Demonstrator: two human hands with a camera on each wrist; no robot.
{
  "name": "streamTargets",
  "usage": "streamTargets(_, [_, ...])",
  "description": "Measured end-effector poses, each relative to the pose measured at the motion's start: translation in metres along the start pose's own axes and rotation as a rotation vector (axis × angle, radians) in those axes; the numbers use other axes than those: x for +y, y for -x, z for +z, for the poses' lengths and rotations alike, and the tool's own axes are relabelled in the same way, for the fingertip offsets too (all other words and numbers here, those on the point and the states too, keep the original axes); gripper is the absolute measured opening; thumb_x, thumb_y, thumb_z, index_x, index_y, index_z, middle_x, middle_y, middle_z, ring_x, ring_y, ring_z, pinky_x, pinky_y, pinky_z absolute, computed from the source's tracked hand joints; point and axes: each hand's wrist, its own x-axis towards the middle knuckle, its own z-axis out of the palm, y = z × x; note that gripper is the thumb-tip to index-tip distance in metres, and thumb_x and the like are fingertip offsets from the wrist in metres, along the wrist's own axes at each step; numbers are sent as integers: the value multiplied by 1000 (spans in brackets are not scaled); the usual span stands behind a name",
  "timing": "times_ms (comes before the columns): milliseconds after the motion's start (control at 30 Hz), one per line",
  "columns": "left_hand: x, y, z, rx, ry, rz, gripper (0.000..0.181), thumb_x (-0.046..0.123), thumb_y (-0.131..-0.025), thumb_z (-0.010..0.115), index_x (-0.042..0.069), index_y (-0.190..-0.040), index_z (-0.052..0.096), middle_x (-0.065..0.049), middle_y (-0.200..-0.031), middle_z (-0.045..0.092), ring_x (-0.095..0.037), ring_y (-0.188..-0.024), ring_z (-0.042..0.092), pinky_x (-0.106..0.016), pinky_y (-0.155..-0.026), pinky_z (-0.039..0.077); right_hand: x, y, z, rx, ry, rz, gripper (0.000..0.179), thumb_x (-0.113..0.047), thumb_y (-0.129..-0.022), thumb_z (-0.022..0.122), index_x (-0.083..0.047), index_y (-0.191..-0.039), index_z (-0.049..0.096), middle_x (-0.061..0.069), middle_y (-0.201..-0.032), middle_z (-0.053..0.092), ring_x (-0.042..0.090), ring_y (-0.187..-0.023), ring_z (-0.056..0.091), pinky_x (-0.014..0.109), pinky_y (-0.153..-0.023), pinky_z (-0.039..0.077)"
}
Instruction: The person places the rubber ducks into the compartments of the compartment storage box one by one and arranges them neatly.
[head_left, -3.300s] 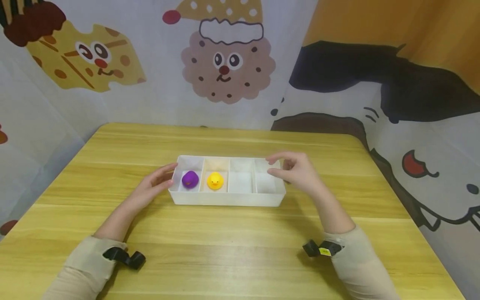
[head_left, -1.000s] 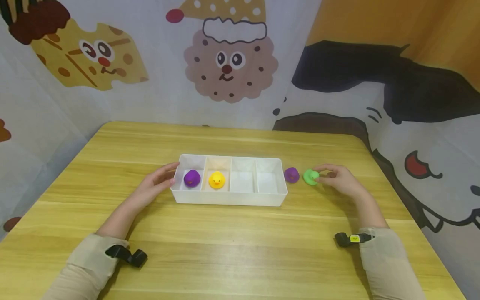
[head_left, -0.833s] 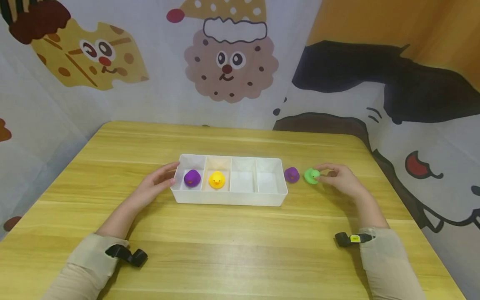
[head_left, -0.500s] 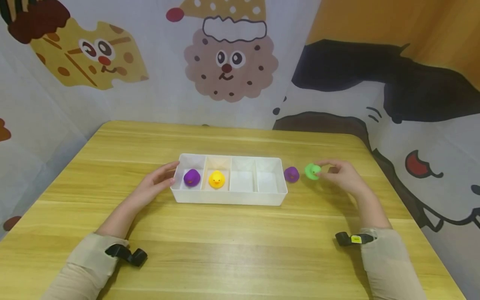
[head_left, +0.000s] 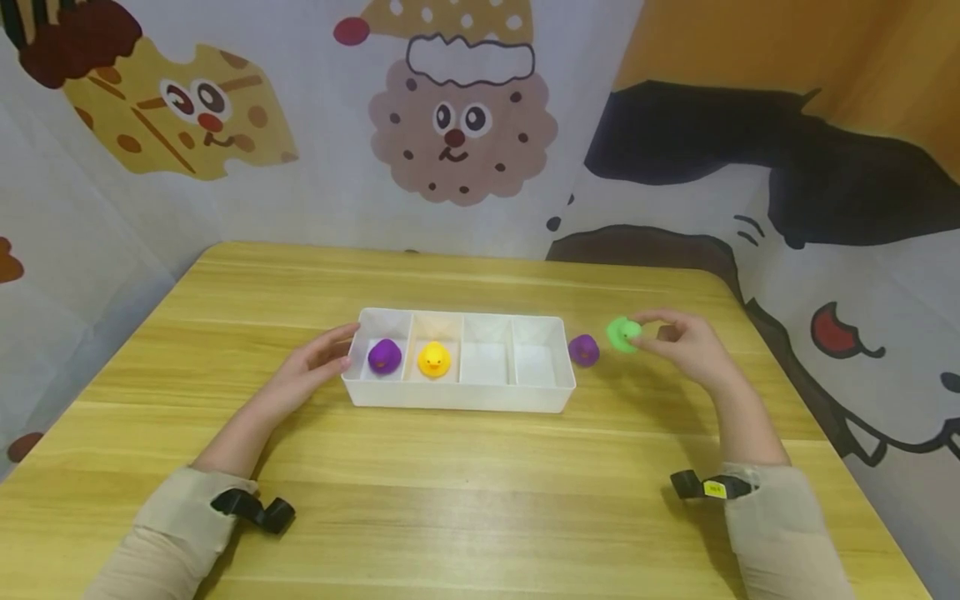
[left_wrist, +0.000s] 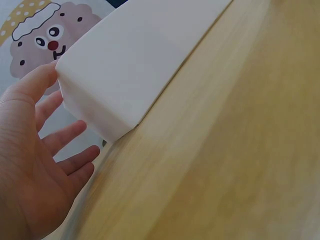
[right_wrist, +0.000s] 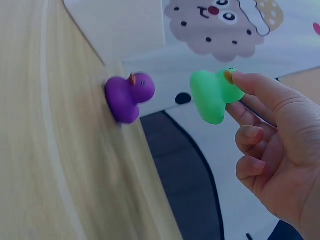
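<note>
My right hand [head_left: 688,346] pinches a green rubber duck [head_left: 622,334] by its head, holding it above the table to the right of the white divided box [head_left: 457,397]. In the right wrist view the thumb and fingers meet at the head of the green duck [right_wrist: 207,97]. A purple rubber duck [head_left: 583,351] stands on the table by the box's right end. My left hand [head_left: 303,372] touches the box's left end with fingers loosely extended. Inside the box, another purple duck [head_left: 385,357] sits in the leftmost compartment and a yellow duck [head_left: 433,359] in the one beside it.
The two right compartments [head_left: 536,358] hold nothing. A wooden table [head_left: 450,500] lies beneath everything, and a curtain with cartoon prints [head_left: 315,217] hangs behind its far edge. Each forearm carries a black wrist camera, left camera [head_left: 253,510] and right camera [head_left: 708,485].
My right hand has gone from the box's right end to the green duck, gripped it and raised it off the table. The left hand stays at the box.
</note>
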Motion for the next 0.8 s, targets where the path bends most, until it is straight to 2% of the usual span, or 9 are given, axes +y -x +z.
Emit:
streamTargets(467, [0,0,0,-7,2,-1,53,16,-100,52,10,-149,34,-23,-146,38,-39,-132,36,-55,-105,29,-41,8,16,47,-30,-149,34,-22,-85,75,-8,-114,68,6,-62,46,14,-50,37,28,-40,33])
streamTargets(733, [3,0,0,-4,2,1,52,16,-100,52,9,-149,33,-23,-147,37,-40,-132,36,-54,-106,29,-62,8,30,30,-49,-162,32,-18,-83,77,-9,-113,69,6,-66,48,14,-52,38,26,-41,33])
streamTargets(800, [2,0,0,-2,2,4,52,15,-100,52,8,-149,34,-23,-146,37,-40,-132,36,-50,-106,31,-67,8,33,20,-65,-163,33,-17,-82,77,-9,-113,69,5,-63,46,14,-51,37,27,-41,32])
